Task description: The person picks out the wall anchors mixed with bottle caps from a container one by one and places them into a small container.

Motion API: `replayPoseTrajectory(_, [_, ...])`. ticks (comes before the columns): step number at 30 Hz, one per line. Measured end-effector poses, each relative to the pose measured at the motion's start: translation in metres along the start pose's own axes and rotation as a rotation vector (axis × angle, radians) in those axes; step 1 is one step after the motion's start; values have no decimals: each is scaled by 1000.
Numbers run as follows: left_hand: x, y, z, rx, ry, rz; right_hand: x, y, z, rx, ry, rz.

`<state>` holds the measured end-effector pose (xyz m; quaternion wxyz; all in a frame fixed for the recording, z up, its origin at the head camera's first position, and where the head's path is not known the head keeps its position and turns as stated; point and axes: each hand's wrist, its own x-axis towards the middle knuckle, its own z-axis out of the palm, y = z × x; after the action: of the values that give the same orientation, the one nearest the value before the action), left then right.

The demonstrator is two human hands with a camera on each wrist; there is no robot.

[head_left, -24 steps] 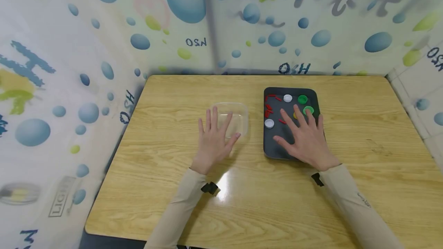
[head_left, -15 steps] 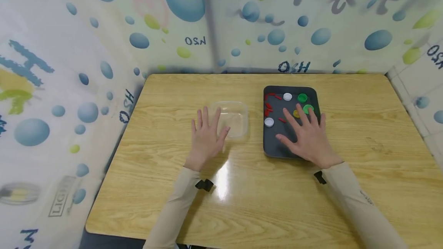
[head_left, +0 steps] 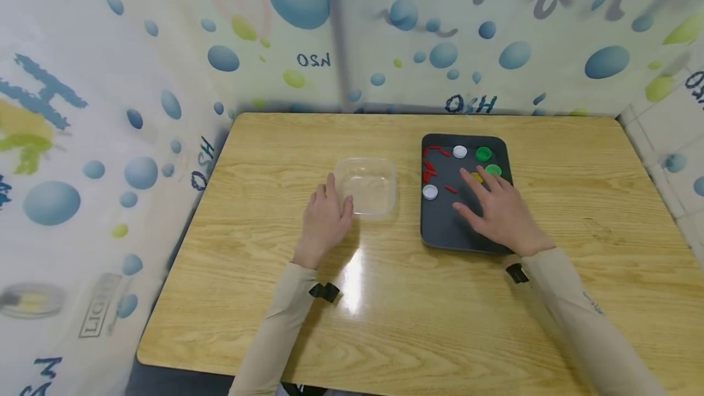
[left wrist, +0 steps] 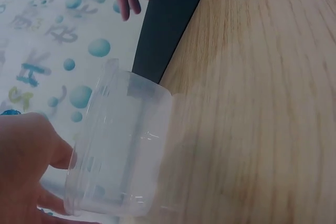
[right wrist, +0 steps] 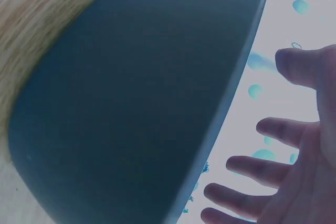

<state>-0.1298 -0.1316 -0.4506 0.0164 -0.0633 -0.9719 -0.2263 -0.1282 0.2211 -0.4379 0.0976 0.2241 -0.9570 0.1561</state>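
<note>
My left hand (head_left: pixel 322 225) is at the left side of a clear plastic container (head_left: pixel 367 212), its thumb and index finger apart. In the left wrist view the fingertips are right at the rim of the container (left wrist: pixel 126 145). My right hand (head_left: pixel 506 216) hovers over a dark grey tray (head_left: pixel 448 231) with its fingers spread and nothing between them. On the tray lie white bottle caps (head_left: pixel 430 192), green caps (head_left: pixel 483 154), several small red sticks (head_left: pixel 429 168) and a yellow piece (head_left: pixel 476 178) partly hidden by the right fingers.
Both the container and the tray stand on a light wooden table (head_left: pixel 264 176). Walls with a bubble pattern (head_left: pixel 440 78) border it at the back and on the left.
My left hand has moved left off the container, then drawn its fingers in at the container's left edge. My right hand has shifted slightly right, fingers less spread, still over the tray.
</note>
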Motion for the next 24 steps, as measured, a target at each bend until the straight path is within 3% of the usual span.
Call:
replayPoseTrajectory(14, [-2,-2,10,-29,205,35,-3,0,-1,13,-21,-9])
replayPoseTrajectory(24, [-1,-2,19,-143,287,-45,-6,1,1,24,-6,-24])
